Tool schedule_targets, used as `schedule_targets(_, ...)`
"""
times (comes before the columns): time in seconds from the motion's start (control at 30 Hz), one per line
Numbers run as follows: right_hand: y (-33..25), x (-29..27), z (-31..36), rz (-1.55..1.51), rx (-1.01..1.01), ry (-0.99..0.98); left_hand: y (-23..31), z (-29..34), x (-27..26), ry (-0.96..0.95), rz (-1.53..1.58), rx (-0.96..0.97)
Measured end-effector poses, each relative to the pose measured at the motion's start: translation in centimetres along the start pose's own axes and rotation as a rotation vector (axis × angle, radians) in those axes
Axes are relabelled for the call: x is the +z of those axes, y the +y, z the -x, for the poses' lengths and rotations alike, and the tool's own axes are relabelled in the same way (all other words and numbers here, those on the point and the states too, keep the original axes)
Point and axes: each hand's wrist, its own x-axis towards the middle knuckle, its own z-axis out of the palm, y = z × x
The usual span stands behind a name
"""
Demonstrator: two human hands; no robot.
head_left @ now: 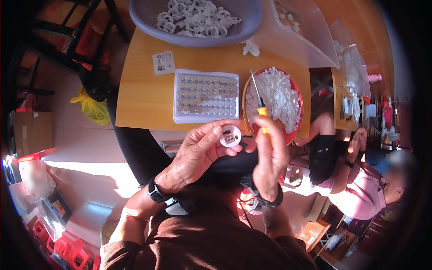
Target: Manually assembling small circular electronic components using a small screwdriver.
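Round white part (230, 136) is pinched in the half-curled left hand (194, 153), just on the near side of the white tray (207, 119), and yellow-handled screwdriver (262, 109) is gripped in the closed right hand (271, 157), right of that tray.

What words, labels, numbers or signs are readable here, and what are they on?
None can be read clearly.
White card on the table: dark print, too small.
Flat tan item at lower right: pale marks, too blurred.
Round white piece in the left hand: no readable lettering.
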Motion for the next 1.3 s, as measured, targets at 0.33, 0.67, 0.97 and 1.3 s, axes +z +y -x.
schedule_targets(0.33,-3.6,-6.2,0.0,0.023,-0.031,-0.245,0.3,0.0,0.2,0.092,-0.01,0.038)
schedule_targets(0.67,-5.1,-5.5,-0.9,0.168,-0.032,-0.339,-0.1,0.3,-0.2,0.104,-0.137,0.087)
schedule_targets(0.97,-5.3,-4.7,-0.6,0.296,-0.139,-0.333,-0.1,0.5,0.5,0.187,-0.447,0.142)
schedule_targets(1.3,-1.9,-3.6,2.7,0.099,0.012,-0.14,-0.6,-0.1,0.7,0.221,-0.42,0.18)
